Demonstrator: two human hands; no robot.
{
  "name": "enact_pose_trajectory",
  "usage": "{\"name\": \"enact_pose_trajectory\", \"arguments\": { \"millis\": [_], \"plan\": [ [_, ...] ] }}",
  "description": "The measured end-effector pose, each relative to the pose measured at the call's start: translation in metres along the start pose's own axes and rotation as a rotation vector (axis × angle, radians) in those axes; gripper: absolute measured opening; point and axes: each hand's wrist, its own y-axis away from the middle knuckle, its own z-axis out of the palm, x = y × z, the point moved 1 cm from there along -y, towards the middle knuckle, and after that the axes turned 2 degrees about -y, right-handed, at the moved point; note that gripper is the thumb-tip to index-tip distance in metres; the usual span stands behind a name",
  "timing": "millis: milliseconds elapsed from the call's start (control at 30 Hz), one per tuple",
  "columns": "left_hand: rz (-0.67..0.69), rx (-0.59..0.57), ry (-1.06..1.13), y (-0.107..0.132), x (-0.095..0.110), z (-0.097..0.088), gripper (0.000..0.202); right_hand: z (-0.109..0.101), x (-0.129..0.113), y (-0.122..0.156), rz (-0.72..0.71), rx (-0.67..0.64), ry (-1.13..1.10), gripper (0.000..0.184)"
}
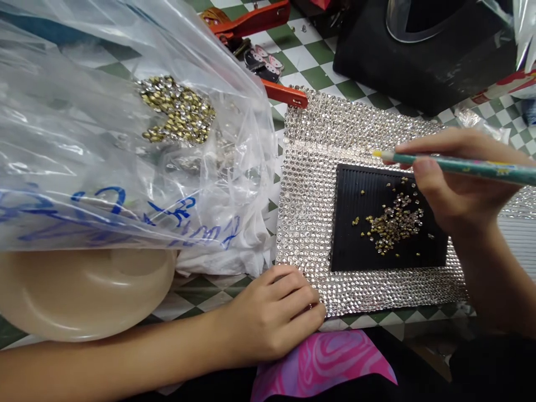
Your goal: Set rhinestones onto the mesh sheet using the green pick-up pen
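Note:
A rhinestone-covered panel (310,184) lies on the checked table. On it sits a black ridged tray (355,234) with several loose gold-backed stones (393,223). My right hand (452,184) pinches a green pencil-like stick (469,166), its yellow tip pointing left over the panel above the tray. My left hand (272,315) rests curled at the panel's near left corner, fingers tucked under, nothing visible in it.
A large clear plastic bag (125,139) with blue writing holds more stones at left. Under it is a beige bowl (84,296). Orange pliers (251,25) and a black object (422,61) lie at the back. Pink cloth (322,363) is near me.

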Motion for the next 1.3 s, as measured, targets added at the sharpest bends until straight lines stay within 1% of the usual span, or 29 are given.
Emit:
{"name": "enact_pose_trajectory", "arguments": {
  "millis": [100,200,267,400,500,567,667,767,833,1000,1067,1233,1300],
  "plan": [
    [0.007,-0.005,-0.001,0.001,0.001,0.000,0.023,-0.007,-0.004,0.016,0.041,-0.028,0.021,0.026],
    [0.001,-0.005,-0.016,0.001,0.002,-0.001,0.023,-0.009,-0.006,0.028,0.021,-0.064,0.021,0.032],
    [0.000,-0.002,-0.023,0.000,0.002,-0.002,0.023,-0.009,-0.006,0.034,0.022,-0.018,0.020,0.031],
    [0.004,-0.005,-0.027,-0.001,0.002,-0.002,0.023,-0.009,-0.001,0.046,0.075,0.145,-0.021,0.027],
    [0.003,0.003,-0.025,-0.001,0.000,0.000,0.023,-0.009,0.000,0.052,0.104,0.156,-0.047,0.027],
    [0.008,0.003,-0.022,-0.001,0.000,0.001,0.024,-0.008,0.000,0.054,0.111,0.139,-0.059,0.029],
    [0.003,-0.007,-0.024,-0.001,0.000,0.001,0.023,-0.007,-0.001,0.054,0.084,0.106,-0.081,0.032],
    [0.004,-0.003,-0.020,-0.001,0.000,-0.001,0.023,-0.006,-0.002,0.053,0.068,0.107,-0.087,0.033],
    [0.004,-0.004,-0.021,0.000,0.001,-0.001,0.024,-0.005,-0.002,0.053,0.069,0.105,-0.087,0.034],
    [0.006,-0.011,-0.018,0.002,0.001,-0.001,0.023,-0.004,-0.002,0.052,0.085,0.054,-0.087,0.033],
    [0.007,-0.006,-0.017,0.001,0.001,-0.001,0.024,-0.005,-0.003,0.052,0.093,0.060,-0.084,0.033],
    [0.003,-0.002,-0.029,-0.002,0.001,-0.001,0.024,-0.005,-0.002,0.051,0.086,0.135,-0.103,0.030],
    [0.002,-0.006,-0.031,-0.002,0.000,-0.001,0.023,-0.004,-0.001,0.051,0.084,0.133,-0.101,0.031]
  ]
}}
